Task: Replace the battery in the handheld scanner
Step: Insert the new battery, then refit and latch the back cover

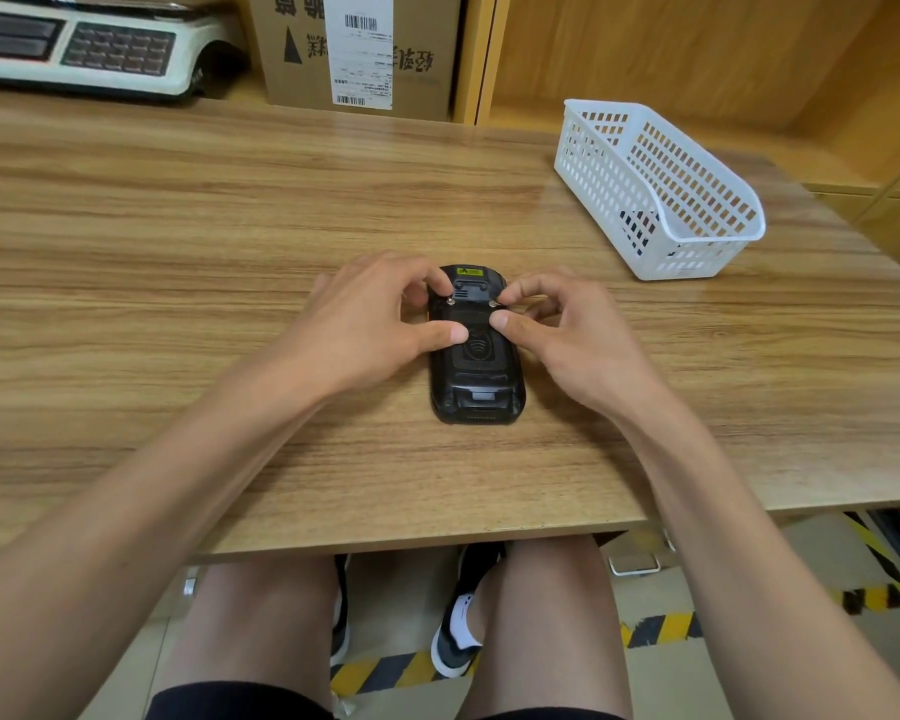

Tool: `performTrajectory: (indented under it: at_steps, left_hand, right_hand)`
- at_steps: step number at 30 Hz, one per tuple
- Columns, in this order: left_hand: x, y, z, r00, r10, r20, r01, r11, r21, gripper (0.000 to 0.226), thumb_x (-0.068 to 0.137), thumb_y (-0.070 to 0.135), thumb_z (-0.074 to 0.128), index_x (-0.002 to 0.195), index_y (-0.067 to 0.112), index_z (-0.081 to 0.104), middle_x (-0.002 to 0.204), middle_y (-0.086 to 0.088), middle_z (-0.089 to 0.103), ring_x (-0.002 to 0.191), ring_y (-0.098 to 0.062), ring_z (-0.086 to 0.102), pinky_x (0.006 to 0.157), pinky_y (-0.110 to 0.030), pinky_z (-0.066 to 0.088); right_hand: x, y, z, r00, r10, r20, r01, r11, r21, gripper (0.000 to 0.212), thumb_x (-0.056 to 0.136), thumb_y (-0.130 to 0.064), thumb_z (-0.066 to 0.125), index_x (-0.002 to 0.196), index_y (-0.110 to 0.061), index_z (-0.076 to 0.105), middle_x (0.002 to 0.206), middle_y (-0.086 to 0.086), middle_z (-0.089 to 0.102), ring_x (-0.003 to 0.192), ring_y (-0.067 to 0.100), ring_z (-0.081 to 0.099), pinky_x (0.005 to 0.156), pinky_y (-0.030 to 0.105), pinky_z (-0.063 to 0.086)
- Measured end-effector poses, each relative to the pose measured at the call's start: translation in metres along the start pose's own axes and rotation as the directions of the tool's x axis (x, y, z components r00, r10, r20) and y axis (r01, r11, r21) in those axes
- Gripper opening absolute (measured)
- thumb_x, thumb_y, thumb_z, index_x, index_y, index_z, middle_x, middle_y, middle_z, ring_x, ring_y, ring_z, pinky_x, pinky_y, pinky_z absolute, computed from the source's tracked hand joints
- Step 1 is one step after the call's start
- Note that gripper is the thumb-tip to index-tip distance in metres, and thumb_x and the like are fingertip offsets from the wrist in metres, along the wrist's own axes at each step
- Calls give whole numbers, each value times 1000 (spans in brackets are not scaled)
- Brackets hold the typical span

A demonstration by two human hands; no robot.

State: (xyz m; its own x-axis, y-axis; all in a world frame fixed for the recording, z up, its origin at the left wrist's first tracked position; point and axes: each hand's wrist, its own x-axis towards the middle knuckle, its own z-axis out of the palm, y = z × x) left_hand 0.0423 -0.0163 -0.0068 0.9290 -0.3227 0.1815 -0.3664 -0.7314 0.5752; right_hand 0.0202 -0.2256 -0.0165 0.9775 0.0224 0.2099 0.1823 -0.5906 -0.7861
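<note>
A black handheld scanner (476, 376) lies face down in the middle of the wooden table (178, 241), its back cover toward me and a yellow label at its far end. Two small silver screws show near the top of the cover. My left hand (370, 324) rests on the scanner's left side, forefinger at the left screw and thumb pressing the cover. My right hand (557, 330) mirrors it on the right side, forefinger at the right screw, thumb on the cover. Both thumbs nearly meet at the cover's middle.
A white perforated plastic basket (697, 200) stands at the right rear of the table, something dark inside it. A weighing scale (89, 49) and a cardboard box (359, 49) sit behind the table's far edge. The near table edge is above my knees.
</note>
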Motion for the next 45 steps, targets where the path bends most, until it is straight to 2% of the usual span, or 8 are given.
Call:
performTrajectory:
  at_steps: [6, 9, 12, 21, 29, 35, 43, 45]
  left_hand:
    - [2, 2, -4, 999, -25, 42, 28, 998, -61, 38, 74, 52, 77, 107, 37, 65, 98, 13, 62, 99, -16, 59, 96, -49, 45]
    - [3, 3, -5, 998, -29, 60, 34, 996, -80, 38, 74, 49, 79, 107, 34, 66, 99, 10, 63, 98, -18, 61, 93, -46, 47]
    - [3, 4, -6, 997, -36, 73, 42, 996, -82, 38, 74, 49, 78, 107, 35, 65, 101, 11, 61, 100, -17, 60, 94, -46, 47]
    - [7, 2, -7, 996, -5, 89, 12, 997, -70, 34, 72, 53, 77, 99, 40, 61, 103, 11, 60, 101, -16, 57, 94, -47, 46]
    - [8, 3, -7, 992, 8, 127, -4, 999, -32, 41, 64, 65, 66, 95, 39, 58, 102, 12, 57, 103, -18, 55, 94, -49, 45]
    - [8, 3, -3, 997, -20, 72, 26, 997, -79, 30, 74, 47, 79, 94, 34, 61, 105, 7, 58, 105, -17, 54, 97, -44, 44]
    - [2, 2, 7, 999, -48, -8, 47, 991, -123, 27, 77, 38, 80, 94, 32, 60, 105, 6, 59, 103, -13, 56, 91, -31, 43]
    - [2, 3, 7, 998, -56, -7, 54, 991, -123, 27, 77, 37, 80, 95, 31, 61, 106, 6, 59, 102, -12, 56, 89, -30, 42]
  right_hand:
    - [-2, 5, 2, 1000, 11, 6, -12, 999, 51, 12, 86, -25, 74, 96, -25, 68, 111, -3, 63, 75, 5, 58, 74, 32, 54]
    - [-2, 5, 2, 1000, 28, 11, -29, 996, 79, 15, 87, -26, 73, 101, -26, 68, 95, -8, 61, 71, 7, 57, 70, 28, 49]
    - [-3, 5, 2, 999, 37, 21, -39, 995, 94, 18, 87, -26, 73, 105, -26, 67, 91, -10, 58, 71, 8, 58, 70, 28, 49]
    - [-4, 3, 2, 999, 33, 23, -35, 996, 86, 18, 88, -25, 72, 106, -25, 67, 95, -6, 61, 72, 8, 57, 69, 24, 44]
    - [-2, 6, 2, 999, 27, 32, -31, 994, 107, 17, 88, -25, 72, 104, -26, 69, 103, -4, 62, 74, 6, 58, 69, 25, 46]
    - [-2, 6, 2, 999, 19, 35, -23, 995, 97, 15, 88, -25, 72, 103, -26, 69, 107, -3, 62, 74, 5, 58, 69, 23, 47]
    - [-2, 6, 3, 999, 12, 34, -15, 995, 98, 14, 87, -25, 73, 100, -28, 69, 95, 2, 65, 69, 9, 57, 69, 32, 47]
    - [-3, 6, 4, 999, 26, 29, -28, 995, 97, 16, 83, -32, 72, 99, -30, 69, 89, 8, 69, 71, 18, 59, 70, 42, 52]
